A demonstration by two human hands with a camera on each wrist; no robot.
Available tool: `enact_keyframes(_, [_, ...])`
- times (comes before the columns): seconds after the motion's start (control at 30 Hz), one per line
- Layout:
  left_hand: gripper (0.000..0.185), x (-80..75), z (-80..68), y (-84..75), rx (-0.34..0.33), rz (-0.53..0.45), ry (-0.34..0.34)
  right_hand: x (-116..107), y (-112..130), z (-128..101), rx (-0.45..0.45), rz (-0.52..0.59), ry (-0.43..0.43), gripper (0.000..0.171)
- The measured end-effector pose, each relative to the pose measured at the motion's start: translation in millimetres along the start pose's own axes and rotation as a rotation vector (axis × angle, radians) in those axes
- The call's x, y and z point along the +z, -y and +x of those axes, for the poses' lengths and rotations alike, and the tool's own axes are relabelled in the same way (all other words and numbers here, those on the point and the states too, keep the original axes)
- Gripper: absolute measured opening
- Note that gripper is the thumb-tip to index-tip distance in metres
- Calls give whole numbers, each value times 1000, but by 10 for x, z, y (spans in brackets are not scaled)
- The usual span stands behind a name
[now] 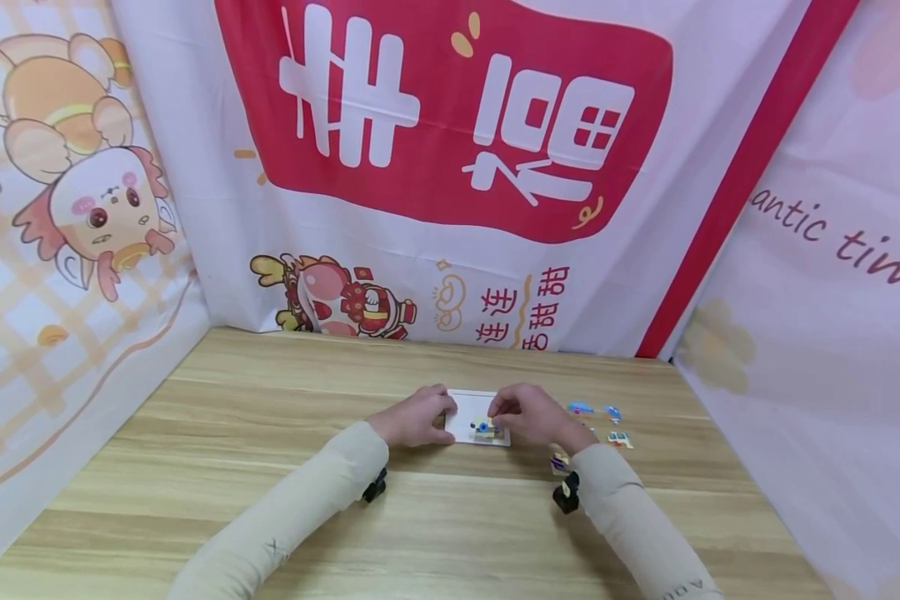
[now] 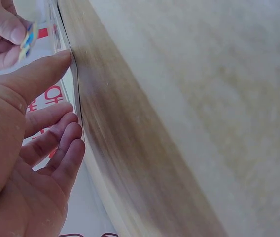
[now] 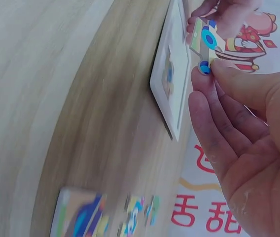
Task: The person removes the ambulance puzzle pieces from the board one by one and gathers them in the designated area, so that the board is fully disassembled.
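A jigsaw puzzle piece (image 1: 485,427) with a blue ring on it is pinched between the thumb and index finger of my right hand (image 1: 532,414). In the right wrist view the piece (image 3: 208,42) is held up above a thin white puzzle tray (image 3: 183,74) with a pale raised border. My left hand (image 1: 422,417) is at the left edge of the white tray (image 1: 461,407), its thumb by the near corner. The left wrist view shows the left fingers (image 2: 67,153) loosely bent, with nothing visible between them.
Several more puzzle pieces (image 1: 619,439) lie scattered on the wooden table (image 1: 307,417) to the right of the tray. Another piece (image 1: 559,463) is partly hidden beside the right wrist. A printed cloth (image 1: 450,208) hangs behind the table's far edge.
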State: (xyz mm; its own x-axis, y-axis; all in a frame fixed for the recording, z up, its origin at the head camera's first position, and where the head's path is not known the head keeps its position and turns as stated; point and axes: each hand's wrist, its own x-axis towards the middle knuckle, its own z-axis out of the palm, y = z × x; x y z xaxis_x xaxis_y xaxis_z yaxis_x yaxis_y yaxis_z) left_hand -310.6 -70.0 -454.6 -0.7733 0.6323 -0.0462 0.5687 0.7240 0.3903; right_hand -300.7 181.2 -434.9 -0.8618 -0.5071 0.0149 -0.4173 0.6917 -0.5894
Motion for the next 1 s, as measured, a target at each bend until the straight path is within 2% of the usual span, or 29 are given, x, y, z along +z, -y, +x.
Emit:
enact_keyframes(0.3, [50, -7, -11, -6, 23, 9, -11, -249, -155, -375, 79, -5, 11, 4])
enact_keyframes(0.63, [50, -11, -21, -22, 25, 7, -6, -601, -519, -910, 76, -28, -20, 7])
enact_keyframes(0.83, [50, -25, -37, -18, 24, 3, -10, -747, -652, -1163, 89, -14, 39, 4])
enact_keyframes(1.0, [51, -27, -35, -14, 26, 8, -11, -728, -758, -1269, 87, -31, 79, 4])
